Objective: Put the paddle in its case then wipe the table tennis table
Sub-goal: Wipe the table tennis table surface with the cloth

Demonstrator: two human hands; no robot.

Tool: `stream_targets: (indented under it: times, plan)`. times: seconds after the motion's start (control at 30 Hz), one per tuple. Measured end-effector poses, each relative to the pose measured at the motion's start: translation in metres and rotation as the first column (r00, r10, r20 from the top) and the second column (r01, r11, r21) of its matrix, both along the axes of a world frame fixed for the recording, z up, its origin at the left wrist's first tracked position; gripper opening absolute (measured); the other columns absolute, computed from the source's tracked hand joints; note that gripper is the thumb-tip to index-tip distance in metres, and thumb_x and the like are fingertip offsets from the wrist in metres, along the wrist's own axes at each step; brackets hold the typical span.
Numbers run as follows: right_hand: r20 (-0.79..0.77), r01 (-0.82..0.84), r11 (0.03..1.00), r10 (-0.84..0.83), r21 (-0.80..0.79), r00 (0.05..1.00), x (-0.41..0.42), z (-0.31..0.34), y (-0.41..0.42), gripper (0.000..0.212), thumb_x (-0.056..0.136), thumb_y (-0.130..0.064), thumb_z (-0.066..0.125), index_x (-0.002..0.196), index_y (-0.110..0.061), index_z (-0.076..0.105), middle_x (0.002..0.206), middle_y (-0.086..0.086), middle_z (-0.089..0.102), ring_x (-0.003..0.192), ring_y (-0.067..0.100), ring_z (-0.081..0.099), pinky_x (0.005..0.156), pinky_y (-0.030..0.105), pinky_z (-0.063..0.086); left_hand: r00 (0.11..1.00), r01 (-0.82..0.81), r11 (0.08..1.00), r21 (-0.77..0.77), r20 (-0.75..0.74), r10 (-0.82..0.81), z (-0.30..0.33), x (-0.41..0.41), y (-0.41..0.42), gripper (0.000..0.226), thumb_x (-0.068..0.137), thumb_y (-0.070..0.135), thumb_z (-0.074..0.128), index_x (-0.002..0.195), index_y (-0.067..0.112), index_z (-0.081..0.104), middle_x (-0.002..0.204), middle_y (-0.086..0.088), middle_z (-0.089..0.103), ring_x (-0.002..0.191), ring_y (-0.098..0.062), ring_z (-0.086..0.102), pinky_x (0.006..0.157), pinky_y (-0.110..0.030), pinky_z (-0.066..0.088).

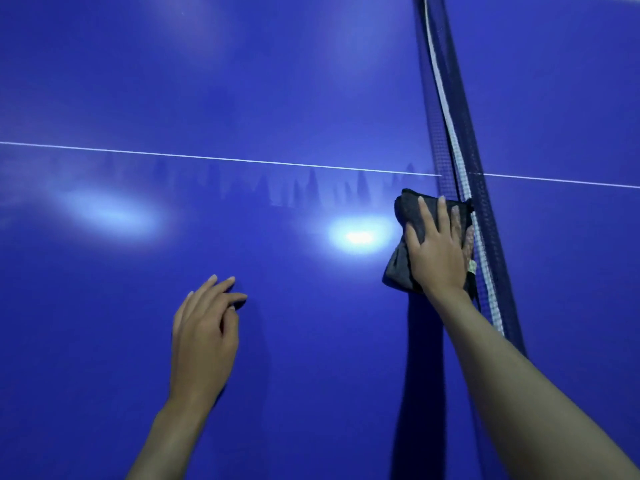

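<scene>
Evidently the wiping was under way: the right hand lay flat, fingers straight and spread, pressing a folded dark cloth onto the blue table tennis table, right up against the net. An open palm like that spread the pressure over the whole pad, which probably suited a broad stroke better than a pinch would have. The cloth sat just below the white centre line, touching the foot of the net, so the stroke had likely reached the end of its run on this half. The left hand held nothing; its fingers were loosely bent with the fingertips seemingly touching the surface, apparently bracing the lean across the table. Faint streaks below the line suggested damp passes. Neither paddle nor case was in view.
</scene>
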State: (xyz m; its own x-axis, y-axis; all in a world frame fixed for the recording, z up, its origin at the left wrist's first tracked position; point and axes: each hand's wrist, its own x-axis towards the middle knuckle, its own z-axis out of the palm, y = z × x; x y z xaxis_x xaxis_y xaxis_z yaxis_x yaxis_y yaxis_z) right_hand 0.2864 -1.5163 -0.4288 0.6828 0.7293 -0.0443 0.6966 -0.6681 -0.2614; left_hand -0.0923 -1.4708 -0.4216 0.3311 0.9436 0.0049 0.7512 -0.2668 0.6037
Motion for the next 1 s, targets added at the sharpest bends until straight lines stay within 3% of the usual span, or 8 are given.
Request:
stream_targets:
  times: [0.1, 0.23, 0.4, 0.7, 1.0]
  plan:
    - [-0.127, 0.006, 1.000, -0.002, 0.029, 0.992, 0.020, 0.011, 0.028, 0.058, 0.110, -0.047, 0.039, 0.165, -0.039, 0.021, 0.175, -0.009, 0.001, 0.151, 0.033, 0.032, 0.111, 0.046, 0.030, 1.000, 0.013, 0.999, 0.033, -0.011, -0.012, 0.001, 0.008, 0.006, 0.026, 0.102, 0.002, 0.052, 0.110, 0.019, 0.071, 0.140, 0.006, 0.062, 0.147, -0.013, 0.040, 0.123, -0.045, 0.026]
    - [-0.002, -0.011, 0.999, 0.011, -0.048, 1.000, 0.033, -0.001, 0.052, 0.060, 0.109, -0.055, 0.030, 0.165, -0.042, 0.015, 0.175, -0.009, 0.001, 0.161, 0.021, -0.001, 0.128, 0.058, 0.000, 0.998, 0.052, 0.996, 0.073, -0.022, -0.051, 0.002, 0.009, 0.017, 0.030, 0.100, 0.015, 0.043, 0.110, 0.019, 0.071, 0.140, 0.005, 0.062, 0.147, -0.014, 0.040, 0.123, -0.045, 0.026]
    - [0.045, -0.041, 0.997, 0.044, -0.059, 0.998, 0.013, -0.007, 0.070, 0.058, 0.110, -0.053, 0.031, 0.165, -0.041, 0.018, 0.175, -0.009, 0.009, 0.162, 0.021, 0.001, 0.128, 0.057, -0.002, 0.999, 0.045, 0.995, 0.089, 0.001, -0.045, 0.005, -0.007, 0.029, 0.030, 0.099, 0.014, 0.043, 0.109, 0.019, 0.072, 0.140, 0.006, 0.062, 0.146, -0.013, 0.040, 0.122, -0.047, 0.027]
    - [0.147, -0.210, 0.977, 0.214, -0.039, 0.966, -0.149, -0.015, 0.161, 0.057, 0.109, -0.048, 0.037, 0.164, -0.038, 0.024, 0.173, -0.006, 0.019, 0.161, 0.023, 0.013, 0.128, 0.055, 0.006, 0.999, 0.011, 0.997, 0.071, 0.036, -0.013, 0.016, -0.083, 0.067, 0.034, 0.100, 0.019, 0.038, 0.108, 0.021, 0.071, 0.140, 0.009, 0.061, 0.148, -0.008, 0.037, 0.125, -0.038, 0.022]
    - [0.180, -0.375, 0.927, 0.372, -0.019, 0.911, -0.327, -0.019, 0.276, 0.058, 0.107, -0.052, 0.026, 0.163, -0.037, 0.028, 0.172, -0.005, 0.025, 0.160, 0.025, 0.018, 0.128, 0.057, 0.009, 1.000, -0.009, 0.997, 0.074, 0.008, 0.009, 0.013, -0.210, 0.120, 0.035, 0.103, 0.021, 0.036, 0.111, 0.022, 0.071, 0.142, 0.011, 0.060, 0.148, -0.005, 0.036, 0.124, -0.045, 0.026]
